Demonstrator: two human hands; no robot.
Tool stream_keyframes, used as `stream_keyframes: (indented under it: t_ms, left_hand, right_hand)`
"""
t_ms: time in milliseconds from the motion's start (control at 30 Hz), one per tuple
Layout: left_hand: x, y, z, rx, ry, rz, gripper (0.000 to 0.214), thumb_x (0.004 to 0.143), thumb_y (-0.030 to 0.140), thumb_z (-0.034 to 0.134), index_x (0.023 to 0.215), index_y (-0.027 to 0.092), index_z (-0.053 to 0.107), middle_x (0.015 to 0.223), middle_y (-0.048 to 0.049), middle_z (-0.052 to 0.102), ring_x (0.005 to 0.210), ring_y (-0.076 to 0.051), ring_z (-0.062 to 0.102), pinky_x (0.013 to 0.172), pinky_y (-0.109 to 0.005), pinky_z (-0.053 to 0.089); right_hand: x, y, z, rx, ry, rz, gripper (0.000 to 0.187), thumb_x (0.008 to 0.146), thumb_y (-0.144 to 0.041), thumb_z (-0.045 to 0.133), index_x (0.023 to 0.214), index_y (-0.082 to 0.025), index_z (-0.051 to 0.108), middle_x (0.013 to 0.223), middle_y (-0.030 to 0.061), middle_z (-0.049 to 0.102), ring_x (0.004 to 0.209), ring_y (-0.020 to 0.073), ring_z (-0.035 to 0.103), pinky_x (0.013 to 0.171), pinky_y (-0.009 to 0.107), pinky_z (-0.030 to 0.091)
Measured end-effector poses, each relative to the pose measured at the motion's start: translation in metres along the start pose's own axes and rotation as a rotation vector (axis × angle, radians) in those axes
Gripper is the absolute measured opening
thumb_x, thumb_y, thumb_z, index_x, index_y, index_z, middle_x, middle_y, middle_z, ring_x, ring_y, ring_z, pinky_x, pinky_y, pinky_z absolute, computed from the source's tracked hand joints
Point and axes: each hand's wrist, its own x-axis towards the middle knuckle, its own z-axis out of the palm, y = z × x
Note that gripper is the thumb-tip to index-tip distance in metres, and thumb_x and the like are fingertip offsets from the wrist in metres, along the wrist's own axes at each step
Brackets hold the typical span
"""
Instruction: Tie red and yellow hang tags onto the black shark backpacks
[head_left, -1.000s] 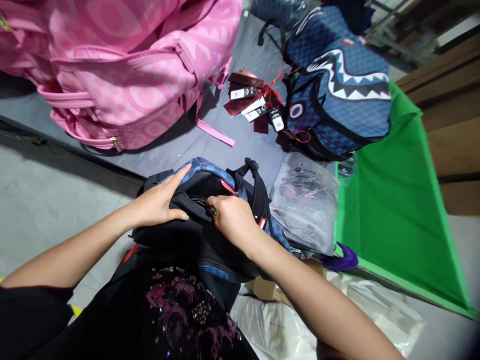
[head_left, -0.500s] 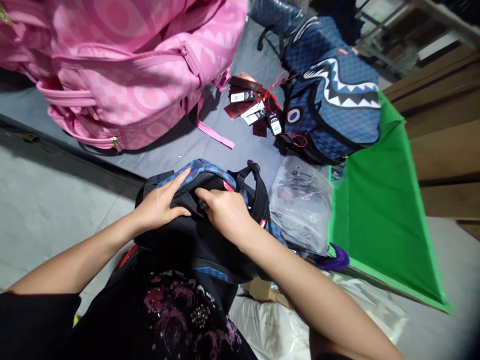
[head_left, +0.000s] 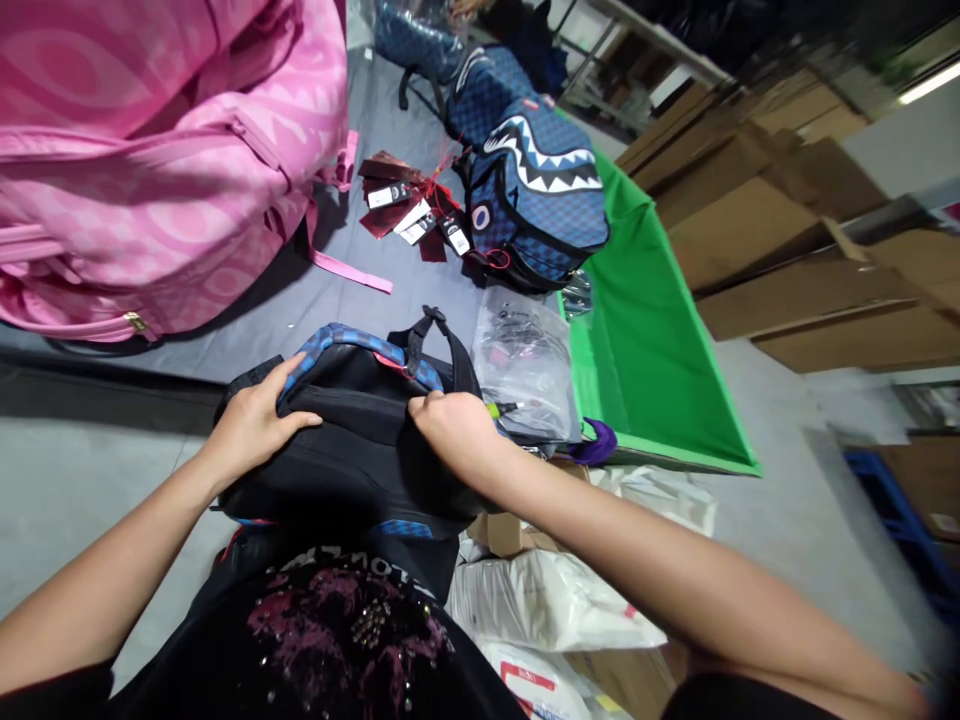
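A black backpack with blue checkered trim (head_left: 352,450) rests against my body at the edge of a grey table (head_left: 420,290). My left hand (head_left: 251,425) grips its top left edge, fingers curled over the blue strip. My right hand (head_left: 454,430) is closed on the bag's top right side near the black carry handle (head_left: 431,325); what its fingers pinch is hidden.
A large pink backpack (head_left: 150,160) fills the far left. A blue shark-mouth backpack (head_left: 536,195) and red hang tags (head_left: 409,205) lie beyond. A clear plastic bag (head_left: 525,365) sits beside a green sheet (head_left: 645,340). White bags (head_left: 555,600) and cardboard boxes (head_left: 787,250) are at right.
My head turned, shifting the scene left. My right hand slid rightward along the bag's top to its right side. My left hand curled its fingers over the edge.
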Motion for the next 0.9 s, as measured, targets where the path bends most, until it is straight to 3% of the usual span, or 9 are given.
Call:
stream_keyframes:
  t_ms: [67, 167, 300, 433, 567, 667, 767, 833, 900]
  left_hand:
    - [0.003, 0.001, -0.001, -0.023, -0.035, -0.046, 0.072, 0.077, 0.059, 0.069, 0.137, 0.023, 0.053, 0.122, -0.0061, 0.07, 0.11, -0.029, 0.067, 0.096, -0.037, 0.052]
    - [0.005, 0.003, -0.002, -0.076, -0.103, -0.077, 0.077, 0.074, 0.063, 0.069, 0.136, 0.022, 0.05, 0.121, -0.0068, 0.07, 0.108, -0.028, 0.067, 0.093, -0.037, 0.053]
    - [-0.006, 0.015, -0.006, -0.067, -0.091, -0.048, 0.075, 0.075, 0.061, 0.069, 0.136, 0.02, 0.051, 0.119, -0.008, 0.071, 0.11, -0.029, 0.067, 0.095, -0.039, 0.051]
    - [-0.028, 0.048, -0.025, 0.022, 0.008, 0.014, 0.07, 0.076, 0.059, 0.067, 0.135, 0.022, 0.057, 0.115, -0.0058, 0.074, 0.103, -0.03, 0.07, 0.09, -0.037, 0.054]
    - [-0.032, 0.087, -0.065, 0.115, 0.097, 0.163, 0.061, 0.074, 0.056, 0.07, 0.127, 0.029, 0.063, 0.117, 0.0002, 0.074, 0.103, -0.029, 0.07, 0.089, -0.034, 0.053]
    - [-0.017, 0.111, -0.096, 0.183, 0.075, 0.234, 0.054, 0.074, 0.053, 0.072, 0.122, 0.03, 0.066, 0.112, 0.0048, 0.074, 0.099, -0.026, 0.07, 0.085, -0.031, 0.051]
    - [0.0, 0.137, -0.118, 0.24, 0.064, 0.351, 0.051, 0.077, 0.049, 0.071, 0.123, 0.027, 0.066, 0.107, 0.0056, 0.075, 0.093, -0.022, 0.07, 0.081, -0.026, 0.049]
    - [0.006, 0.159, -0.13, 0.309, 0.058, 0.468, 0.052, 0.077, 0.05, 0.067, 0.123, 0.026, 0.067, 0.096, 0.0054, 0.076, 0.084, -0.018, 0.069, 0.078, -0.024, 0.049]
    - [0.01, 0.187, -0.142, 0.409, 0.04, 0.542, 0.054, 0.072, 0.055, 0.066, 0.117, 0.025, 0.071, 0.078, 0.0058, 0.073, 0.067, -0.014, 0.065, 0.073, -0.024, 0.048]
  right_hand:
    - [-0.018, 0.009, 0.008, 0.027, 0.018, 0.077, 0.029, 0.092, -0.003, 0.04, 0.109, -0.01, 0.063, 0.096, 0.0163, 0.07, 0.085, 0.0261, 0.072, 0.066, 0.032, 0.053]
    - [-0.048, 0.023, 0.022, 0.146, 0.176, 0.239, 0.035, 0.093, -0.011, 0.046, 0.126, -0.017, 0.058, 0.109, 0.0119, 0.07, 0.088, 0.0244, 0.072, 0.068, 0.03, 0.054]
    - [-0.079, 0.052, 0.061, 0.397, 0.36, 0.479, 0.053, 0.093, -0.027, 0.058, 0.145, -0.018, 0.047, 0.132, 0.0145, 0.062, 0.096, 0.0254, 0.071, 0.075, 0.032, 0.054]
    - [-0.093, 0.073, 0.1, 0.695, 0.199, 0.403, 0.064, 0.082, -0.032, 0.076, 0.139, -0.015, 0.055, 0.115, 0.0136, 0.072, 0.104, 0.0281, 0.069, 0.085, 0.033, 0.053]
    - [-0.103, 0.065, 0.108, 0.893, 0.383, 0.333, 0.029, 0.087, -0.031, 0.067, 0.112, -0.017, 0.072, 0.098, 0.0095, 0.075, 0.093, 0.0251, 0.071, 0.087, 0.034, 0.052]
    - [-0.101, 0.059, 0.105, 1.069, 0.469, 0.269, 0.043, 0.085, -0.033, 0.068, 0.126, -0.019, 0.066, 0.108, 0.0095, 0.074, 0.089, 0.0232, 0.07, 0.086, 0.035, 0.053]
    - [-0.092, 0.055, 0.109, 1.275, 0.426, 0.229, 0.089, 0.072, -0.032, 0.08, 0.151, -0.022, 0.04, 0.126, 0.0131, 0.066, 0.072, 0.0171, 0.067, 0.071, 0.031, 0.055]
    - [-0.085, 0.048, 0.112, 1.444, 0.358, 0.186, 0.087, 0.069, -0.03, 0.081, 0.147, -0.019, 0.044, 0.12, 0.0116, 0.068, 0.06, 0.0124, 0.061, 0.055, 0.025, 0.051]
    - [-0.082, 0.04, 0.111, 1.573, 0.33, 0.149, 0.065, 0.071, -0.031, 0.078, 0.13, -0.014, 0.059, 0.103, 0.0068, 0.071, 0.054, 0.0107, 0.057, 0.043, 0.021, 0.045]
